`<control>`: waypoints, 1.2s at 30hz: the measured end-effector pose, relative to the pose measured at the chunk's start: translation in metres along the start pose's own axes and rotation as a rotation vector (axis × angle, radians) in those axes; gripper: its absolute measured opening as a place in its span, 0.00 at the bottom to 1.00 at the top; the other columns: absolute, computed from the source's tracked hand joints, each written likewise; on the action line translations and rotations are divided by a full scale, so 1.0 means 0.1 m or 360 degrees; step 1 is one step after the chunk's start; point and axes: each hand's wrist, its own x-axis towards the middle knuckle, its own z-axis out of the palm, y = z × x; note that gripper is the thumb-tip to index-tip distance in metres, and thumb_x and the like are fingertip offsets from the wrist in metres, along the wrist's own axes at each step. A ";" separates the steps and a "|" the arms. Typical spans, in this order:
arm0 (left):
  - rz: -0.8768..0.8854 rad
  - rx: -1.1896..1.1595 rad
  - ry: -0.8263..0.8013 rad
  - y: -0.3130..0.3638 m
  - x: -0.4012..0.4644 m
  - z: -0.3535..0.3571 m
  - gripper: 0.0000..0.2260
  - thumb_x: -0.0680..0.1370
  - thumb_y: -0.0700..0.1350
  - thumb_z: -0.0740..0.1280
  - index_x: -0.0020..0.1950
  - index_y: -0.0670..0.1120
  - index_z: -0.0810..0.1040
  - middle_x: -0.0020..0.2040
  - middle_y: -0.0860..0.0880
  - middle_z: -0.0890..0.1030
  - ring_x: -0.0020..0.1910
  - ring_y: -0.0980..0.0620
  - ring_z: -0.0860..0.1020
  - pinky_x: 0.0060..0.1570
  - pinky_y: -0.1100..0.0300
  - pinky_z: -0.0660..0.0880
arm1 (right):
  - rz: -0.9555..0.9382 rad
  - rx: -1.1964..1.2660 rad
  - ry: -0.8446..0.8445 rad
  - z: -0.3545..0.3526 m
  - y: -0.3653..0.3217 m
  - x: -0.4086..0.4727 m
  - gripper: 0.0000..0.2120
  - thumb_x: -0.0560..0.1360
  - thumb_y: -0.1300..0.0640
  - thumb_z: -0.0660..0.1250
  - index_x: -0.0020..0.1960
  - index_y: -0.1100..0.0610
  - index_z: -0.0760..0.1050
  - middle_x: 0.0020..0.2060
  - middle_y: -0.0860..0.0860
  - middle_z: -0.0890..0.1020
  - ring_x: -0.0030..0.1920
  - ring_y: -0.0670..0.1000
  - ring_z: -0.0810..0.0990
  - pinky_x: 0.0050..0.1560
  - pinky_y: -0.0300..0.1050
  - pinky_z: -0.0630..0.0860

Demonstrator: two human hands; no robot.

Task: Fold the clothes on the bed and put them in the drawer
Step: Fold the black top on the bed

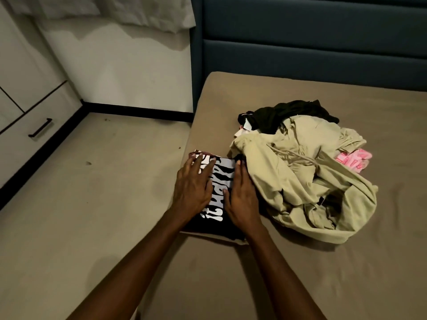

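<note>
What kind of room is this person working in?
Most likely a bedroom: a bed with a padded blue headboard, a heap of clothes on it, and a white drawer unit by the wall.

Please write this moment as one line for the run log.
stage: folding | left hand: flat on black printed shirt | right hand: flat on its right edge | pile: unfolded, on bed | drawer: closed

Two bare forearms reach forward and converge from the bottom of the view. The left hand (193,184) lies palm down, fingers straight and spread, pointing away from the body. The right hand (242,197) lies just beside it, palm down and tilted slightly onto its outer edge, fingers straight and together, thumb angled toward the left hand.
</note>
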 end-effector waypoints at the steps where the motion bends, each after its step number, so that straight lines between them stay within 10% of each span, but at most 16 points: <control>1: -0.0005 0.0083 -0.0161 -0.02 0.01 0.08 0.28 0.81 0.58 0.55 0.81 0.52 0.63 0.80 0.42 0.62 0.79 0.39 0.60 0.70 0.40 0.66 | -0.0010 -0.0077 -0.0061 0.07 0.04 0.04 0.35 0.85 0.48 0.56 0.85 0.54 0.41 0.84 0.56 0.47 0.82 0.59 0.53 0.78 0.57 0.63; 9: -0.0155 0.0261 -0.0513 -0.13 -0.05 0.36 0.35 0.78 0.69 0.40 0.84 0.56 0.52 0.84 0.44 0.51 0.82 0.41 0.51 0.72 0.35 0.64 | 0.0026 0.0439 -0.0306 -0.08 0.22 0.03 0.26 0.86 0.40 0.54 0.82 0.38 0.51 0.79 0.36 0.59 0.78 0.33 0.54 0.80 0.39 0.52; 13: -0.0128 0.0467 -0.0476 0.01 -0.01 0.25 0.30 0.82 0.64 0.52 0.82 0.52 0.60 0.81 0.41 0.60 0.81 0.39 0.56 0.73 0.34 0.55 | -0.0154 -0.0144 0.0225 -0.31 0.29 -0.01 0.23 0.83 0.51 0.59 0.76 0.59 0.69 0.69 0.58 0.77 0.68 0.58 0.76 0.69 0.57 0.73; 17: 0.0134 0.0307 -0.0186 0.45 -0.02 0.21 0.26 0.80 0.56 0.65 0.76 0.47 0.71 0.74 0.42 0.72 0.77 0.40 0.64 0.75 0.37 0.58 | 0.0116 -0.0919 0.0389 -0.67 0.49 -0.10 0.30 0.77 0.49 0.61 0.77 0.57 0.67 0.71 0.64 0.72 0.73 0.65 0.70 0.77 0.62 0.49; 19: 0.0210 -0.0005 -0.0259 0.74 -0.04 0.24 0.28 0.80 0.54 0.65 0.78 0.46 0.67 0.75 0.43 0.71 0.77 0.42 0.63 0.77 0.45 0.58 | 0.0370 -0.0915 0.0312 -0.86 0.73 -0.17 0.29 0.74 0.48 0.66 0.72 0.59 0.72 0.61 0.65 0.79 0.62 0.66 0.78 0.72 0.66 0.58; 23: 0.0005 -0.0757 -0.0418 1.37 -0.13 0.26 0.31 0.80 0.58 0.67 0.79 0.47 0.63 0.73 0.44 0.74 0.71 0.43 0.72 0.69 0.51 0.70 | 0.0586 -0.0249 0.0544 -1.22 0.94 -0.47 0.21 0.73 0.53 0.58 0.61 0.63 0.76 0.49 0.64 0.82 0.49 0.68 0.81 0.48 0.59 0.78; 27: -0.0805 -0.1661 -0.0717 1.88 -0.13 0.23 0.41 0.74 0.73 0.64 0.82 0.61 0.53 0.80 0.50 0.66 0.78 0.42 0.64 0.74 0.44 0.66 | 0.1076 0.0459 0.1239 -1.49 1.12 -0.73 0.20 0.78 0.61 0.58 0.68 0.64 0.75 0.67 0.61 0.78 0.68 0.64 0.75 0.71 0.52 0.67; 30: -0.0969 -0.2374 -0.0789 2.26 -0.06 0.27 0.46 0.70 0.69 0.73 0.82 0.61 0.54 0.77 0.52 0.70 0.71 0.50 0.73 0.71 0.46 0.71 | 0.1148 0.1089 0.1600 -1.73 1.12 -1.01 0.19 0.77 0.62 0.59 0.65 0.58 0.79 0.65 0.56 0.81 0.67 0.58 0.78 0.71 0.52 0.73; 36: -0.0556 -0.2609 -0.1210 2.62 -0.14 0.24 0.29 0.76 0.50 0.73 0.76 0.57 0.70 0.68 0.58 0.78 0.71 0.54 0.74 0.71 0.55 0.70 | 0.0965 0.1296 0.0826 -1.78 0.74 -2.19 0.22 0.74 0.65 0.72 0.64 0.49 0.74 0.59 0.47 0.80 0.62 0.52 0.81 0.54 0.35 0.76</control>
